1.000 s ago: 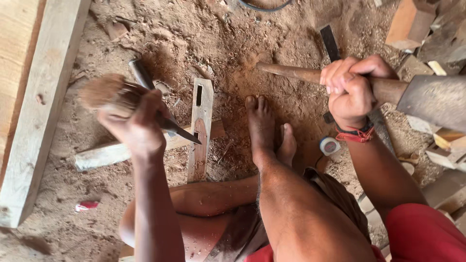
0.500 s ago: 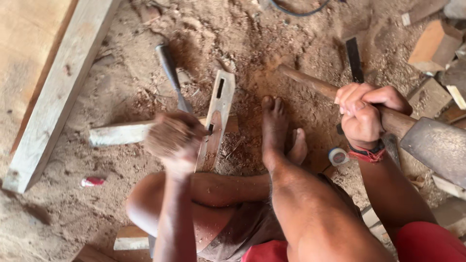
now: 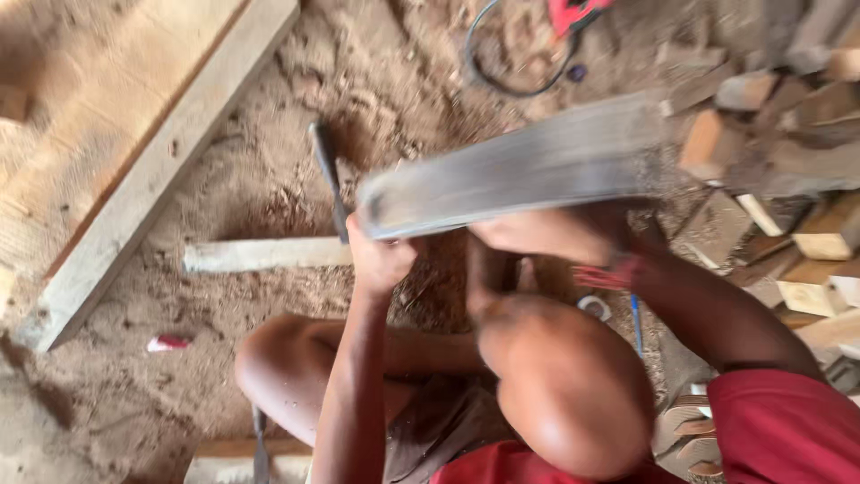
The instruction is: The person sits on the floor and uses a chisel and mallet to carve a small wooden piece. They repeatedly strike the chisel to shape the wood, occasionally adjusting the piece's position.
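While right hand [image 3: 537,235] swings mallet [image 3: 520,170], knee [image 3: 564,376] blocks view.

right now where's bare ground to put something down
Open sawdust lies between the long plank and the short wood strip, and below that strip around the small red object. The right side is crowded with wood blocks; the cable loops at top.

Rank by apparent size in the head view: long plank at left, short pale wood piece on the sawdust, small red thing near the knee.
1. Long plank, largest by far.
2. Short pale wood piece, its right end hidden behind the left hand.
3. Small red thing, smallest.
All lie on the ground, so nearness distorts little.
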